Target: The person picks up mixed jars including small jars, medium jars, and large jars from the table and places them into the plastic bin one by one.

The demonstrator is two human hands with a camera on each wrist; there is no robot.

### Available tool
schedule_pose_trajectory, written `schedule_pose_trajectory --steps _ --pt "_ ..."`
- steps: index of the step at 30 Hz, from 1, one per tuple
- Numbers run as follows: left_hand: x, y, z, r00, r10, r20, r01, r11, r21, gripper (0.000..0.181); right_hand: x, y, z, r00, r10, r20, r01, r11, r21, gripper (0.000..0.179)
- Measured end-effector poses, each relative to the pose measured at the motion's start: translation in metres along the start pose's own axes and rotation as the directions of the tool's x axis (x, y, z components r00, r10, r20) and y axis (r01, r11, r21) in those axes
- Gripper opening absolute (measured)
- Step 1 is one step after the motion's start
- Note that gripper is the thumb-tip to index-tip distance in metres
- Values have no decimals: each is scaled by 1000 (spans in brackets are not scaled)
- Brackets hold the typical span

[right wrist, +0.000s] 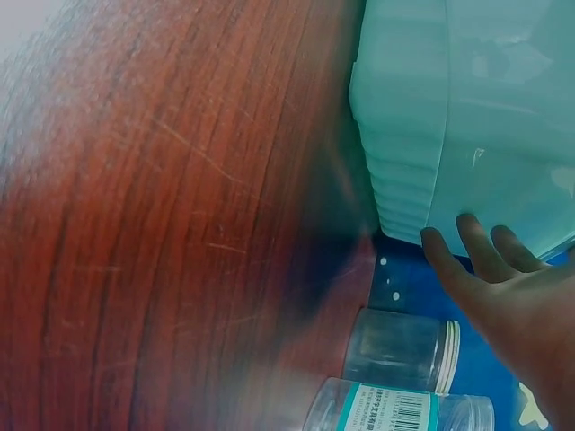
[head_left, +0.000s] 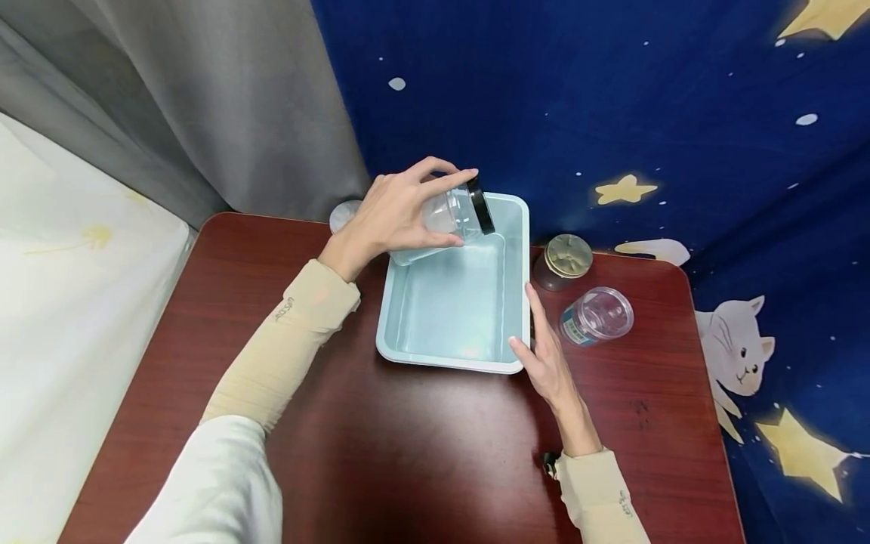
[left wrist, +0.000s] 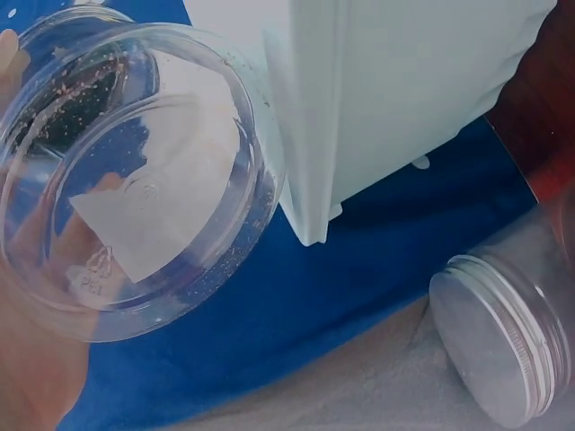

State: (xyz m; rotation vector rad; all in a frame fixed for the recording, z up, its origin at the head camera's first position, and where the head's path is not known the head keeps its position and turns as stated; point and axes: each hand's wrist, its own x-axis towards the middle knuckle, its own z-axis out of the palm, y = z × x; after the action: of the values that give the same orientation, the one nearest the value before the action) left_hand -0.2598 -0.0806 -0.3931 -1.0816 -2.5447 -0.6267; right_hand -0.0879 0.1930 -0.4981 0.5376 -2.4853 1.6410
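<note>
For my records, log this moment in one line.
Left hand: grips tilted, black-topped clear plastic jar | Right hand: holds light-blue basin

The fingers point(head_left: 450, 182) partly hide the black-rimmed jar point(head_left: 464, 214).

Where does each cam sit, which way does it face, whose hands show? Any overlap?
Head: worn on the head, looks forward and down at the tub and table; left grip, right grip and both forearms show.
Left wrist: worn there, faces the held jar and tub wall; part of left grip shows at left.
Right wrist: worn there, looks along the table and tub's outer side; right grip shows lower right.
Shared: head and right wrist both see the labelled jar.
</note>
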Motion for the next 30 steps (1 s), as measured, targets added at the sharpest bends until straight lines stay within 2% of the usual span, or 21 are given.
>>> schedule_pose_trajectory --steps 4,15,22,26,30 --pt "3 2 4 1000 -2 25 1 1000 10 89 0 -1 -1 1000 7 -1 -7 1000 2 75" --pt "8 2 21 996 43 84 -43 999 -8 89 -2 -1 -3 1000 18 1 -18 1000 18 76" --pt "10 1 24 992 22 123 -23 1000 1 90 -2 -1 -2 1000 24 10 -24 1000 15 76" --pt "16 3 27 981 -5 194 0 1000 22 91 -2 0 -3 1000 29 3 -29 999 24 77" --pt "25 4 30 957 -32 290 18 999 51 91 -2 0 -3 999 34 8 -34 999 26 77"
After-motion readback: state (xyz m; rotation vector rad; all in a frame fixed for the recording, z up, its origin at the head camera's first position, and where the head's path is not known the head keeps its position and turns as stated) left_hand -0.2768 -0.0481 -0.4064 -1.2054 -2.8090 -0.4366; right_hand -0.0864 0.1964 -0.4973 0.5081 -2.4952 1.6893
